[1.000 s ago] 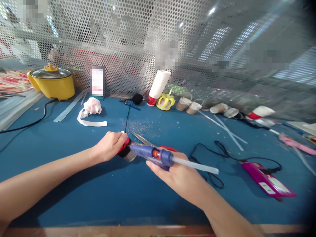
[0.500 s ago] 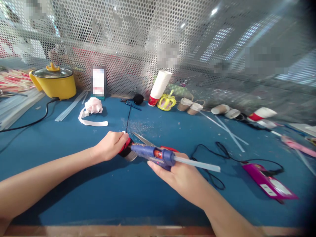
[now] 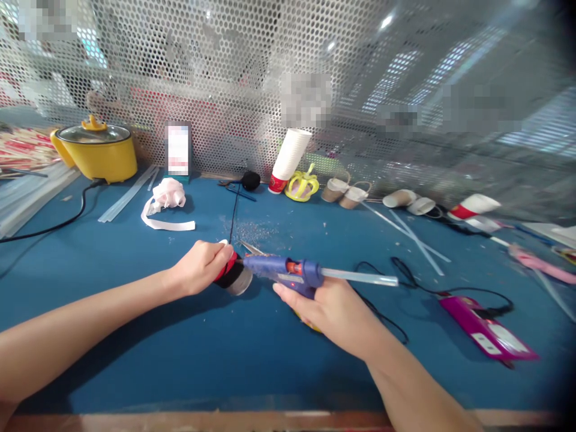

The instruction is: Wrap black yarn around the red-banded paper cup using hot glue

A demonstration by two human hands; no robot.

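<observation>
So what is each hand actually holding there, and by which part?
The right hand holds the blue glue gun by its handle. The left hand grips a small red and black paper cup around its side.

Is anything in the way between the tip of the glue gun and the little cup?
Nothing visible. The glue gun in the right hand points its tip right at the small cup held by the left hand.

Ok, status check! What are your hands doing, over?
Left hand grips small red-and-black cup. Right hand holds blue glue gun, nozzle at cup. Silver scissors lie just behind.
</observation>
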